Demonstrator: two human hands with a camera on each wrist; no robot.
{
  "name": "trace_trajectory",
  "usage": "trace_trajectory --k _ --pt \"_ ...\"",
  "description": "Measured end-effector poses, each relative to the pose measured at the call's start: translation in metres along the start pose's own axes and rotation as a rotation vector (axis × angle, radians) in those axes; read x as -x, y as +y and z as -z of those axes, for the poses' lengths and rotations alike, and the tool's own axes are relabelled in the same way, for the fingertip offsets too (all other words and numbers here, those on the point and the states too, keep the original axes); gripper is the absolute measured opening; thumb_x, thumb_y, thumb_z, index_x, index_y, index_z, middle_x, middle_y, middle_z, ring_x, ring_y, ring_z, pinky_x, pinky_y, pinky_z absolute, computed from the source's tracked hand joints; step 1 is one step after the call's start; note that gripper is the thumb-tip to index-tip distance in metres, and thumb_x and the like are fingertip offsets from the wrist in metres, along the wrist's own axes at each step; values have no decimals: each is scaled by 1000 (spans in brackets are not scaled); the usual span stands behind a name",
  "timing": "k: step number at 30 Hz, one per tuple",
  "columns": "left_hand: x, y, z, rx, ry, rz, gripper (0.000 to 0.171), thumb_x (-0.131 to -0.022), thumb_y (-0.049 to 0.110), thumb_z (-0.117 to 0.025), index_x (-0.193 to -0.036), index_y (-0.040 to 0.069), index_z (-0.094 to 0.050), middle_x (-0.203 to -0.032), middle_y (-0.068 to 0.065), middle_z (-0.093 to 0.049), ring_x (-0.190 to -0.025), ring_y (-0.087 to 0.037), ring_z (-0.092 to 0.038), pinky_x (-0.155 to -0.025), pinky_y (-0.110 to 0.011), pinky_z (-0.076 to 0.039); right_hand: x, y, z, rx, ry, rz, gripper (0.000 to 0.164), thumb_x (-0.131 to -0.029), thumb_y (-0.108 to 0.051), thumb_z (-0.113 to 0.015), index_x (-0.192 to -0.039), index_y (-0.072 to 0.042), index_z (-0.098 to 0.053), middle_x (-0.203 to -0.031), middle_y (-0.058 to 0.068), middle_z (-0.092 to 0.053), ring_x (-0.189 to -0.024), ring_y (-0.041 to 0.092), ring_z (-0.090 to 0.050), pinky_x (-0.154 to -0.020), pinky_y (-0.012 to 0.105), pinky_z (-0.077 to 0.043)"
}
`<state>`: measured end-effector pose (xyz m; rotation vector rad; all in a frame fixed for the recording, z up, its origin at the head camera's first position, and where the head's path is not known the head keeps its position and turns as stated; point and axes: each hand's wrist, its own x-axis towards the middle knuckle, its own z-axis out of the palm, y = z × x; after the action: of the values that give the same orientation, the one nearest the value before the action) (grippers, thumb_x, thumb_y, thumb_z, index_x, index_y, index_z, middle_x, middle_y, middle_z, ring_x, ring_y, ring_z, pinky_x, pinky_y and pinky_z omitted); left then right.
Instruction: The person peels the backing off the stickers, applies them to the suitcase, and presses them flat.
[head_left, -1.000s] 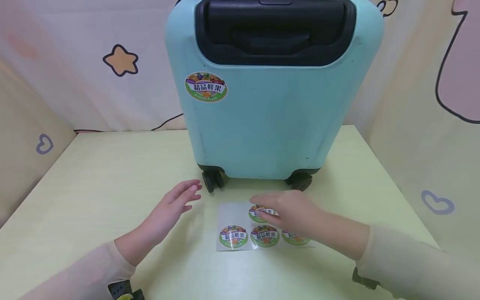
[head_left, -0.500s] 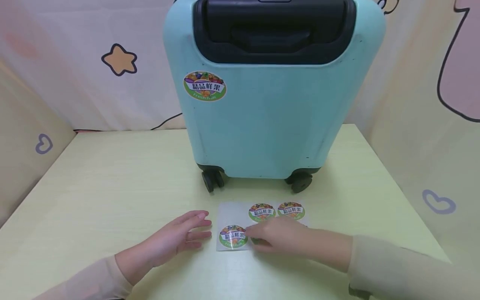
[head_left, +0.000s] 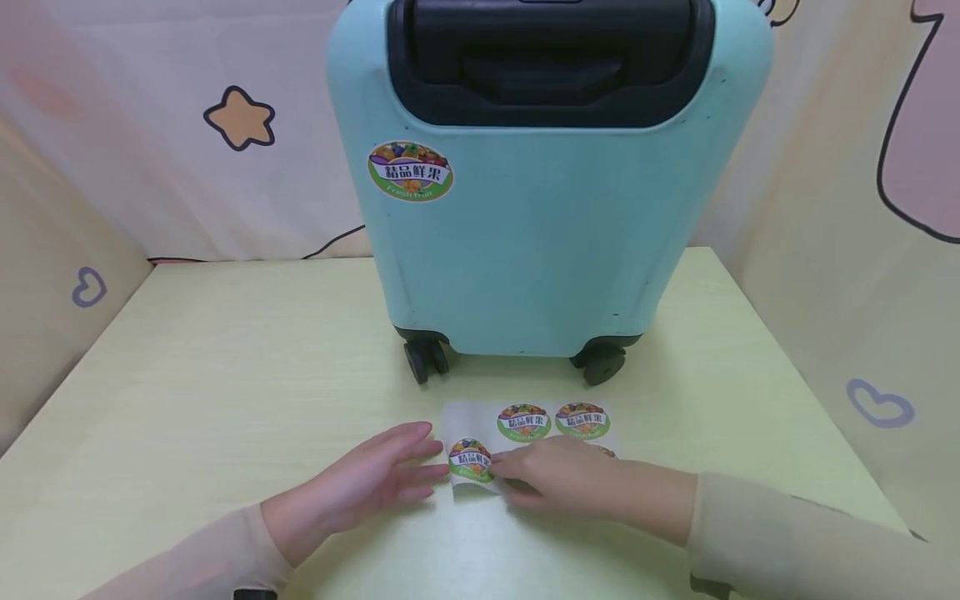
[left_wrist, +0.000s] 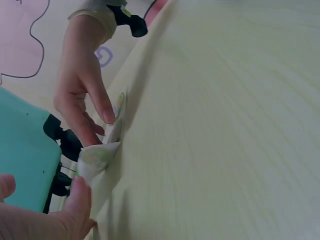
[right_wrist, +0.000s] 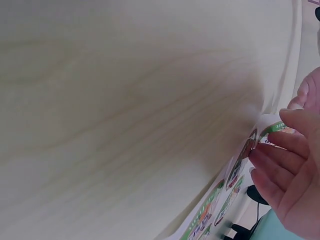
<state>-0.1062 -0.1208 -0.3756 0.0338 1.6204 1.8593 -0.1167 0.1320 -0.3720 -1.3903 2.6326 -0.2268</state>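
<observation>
A white sheet of oval fruit stickers [head_left: 480, 417] lies on the table, its left end bent up. My left hand [head_left: 378, 479] is at that end, with extended fingers touching the edge. In the left wrist view, its thumb [left_wrist: 79, 200] is beside the curled sheet [left_wrist: 94, 159]. My right hand [head_left: 558, 471] rests on the sheet. Its fingertips touch the right side of the lower-left sticker [head_left: 469, 461], and its thumb is apart from the forefinger. In the right wrist view, these fingers [right_wrist: 272, 157] partly hide the stickers [right_wrist: 240, 165].
Behind the sheet stands a light-blue suitcase [head_left: 525, 242] on black wheels [head_left: 600, 364]. One oval sticker [head_left: 410, 172] is on its upper left. A printed cloth [head_left: 150, 125] backs the pale table [head_left: 247, 367] and hangs at both sides.
The right hand came down from above the sheet onto it, then stayed. The left hand moved down and right to the sheet's edge, and the left end of the sheet has bent up.
</observation>
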Motion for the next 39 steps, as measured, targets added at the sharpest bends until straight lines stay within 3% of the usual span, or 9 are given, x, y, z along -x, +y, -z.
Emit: trace_trajectory --k 3,6,8,11,15,22,34,39 --pt "-4 1 -1 5 20 0 71 -96 33 -48 -143 -7 -14 -140 -29 -34 -118 -32 -48 -97 -39 -41 0 0 -1 8 12 1 32 -88 -23 -63 -117 -10 -65 -118 2 -63 -106 15 -61 -81 29 -51" --pt "-7 0 -1 -40 15 20 61 -94 25 -53 -138 -11 -29 -117 -17 -56 -98 -19 -56 -83 -28 -47 0 0 -1 16 40 10 30 -88 -21 -63 -115 -10 -65 -117 2 -64 -99 13 -63 -78 27 -51" --pt "-10 -2 -1 -79 -8 31 50 -92 18 -56 -130 -11 -41 -99 -8 -60 -83 -13 -55 -70 -22 -46 -1 -1 -1 7 56 6 28 -88 -21 -63 -113 -10 -66 -115 2 -65 -87 9 -64 -73 25 -51" --pt "-12 -4 -3 -125 -19 29 34 -89 12 -59 -116 -9 -55 -86 -3 -60 -72 -9 -52 -59 -17 -44 -3 -2 0 -30 76 -21 25 -88 -19 -63 -110 -9 -67 -112 2 -66 -83 9 -63 -71 24 -51" --pt "-16 -4 -6 -149 -11 13 22 -89 11 -60 -105 -4 -60 -86 -3 -62 -71 -9 -52 -58 -18 -44 -7 -4 3 -100 160 -75 22 -88 -20 -63 -106 -8 -68 -103 2 -68 -92 15 -64 -76 28 -51" --pt "-20 -2 -13 -171 -11 -11 23 -88 12 -60 -104 -5 -62 -85 -1 -63 -73 -9 -55 -61 -20 -45 -16 -11 3 -275 353 -101 18 -86 -22 -67 -96 -7 -70 -87 -2 -67 -78 6 -63 -68 19 -49" --pt "-23 -1 -22 -199 -1 -59 20 -87 13 -63 -99 -3 -65 -84 0 -64 -75 -11 -53 -63 -23 -43 -15 -13 -2 -466 390 -211 10 -86 -23 -68 -90 -14 -71 -86 -8 -66 -74 1 -60 -66 21 -49" --pt "-23 -2 -22 -188 9 -51 20 -88 12 -62 -99 -5 -65 -84 -2 -64 -74 -13 -52 -66 -24 -43 -15 -11 -6 -652 404 -273 12 -84 -23 -71 -89 -13 -71 -94 -5 -59 -75 4 -58 -69 22 -50"
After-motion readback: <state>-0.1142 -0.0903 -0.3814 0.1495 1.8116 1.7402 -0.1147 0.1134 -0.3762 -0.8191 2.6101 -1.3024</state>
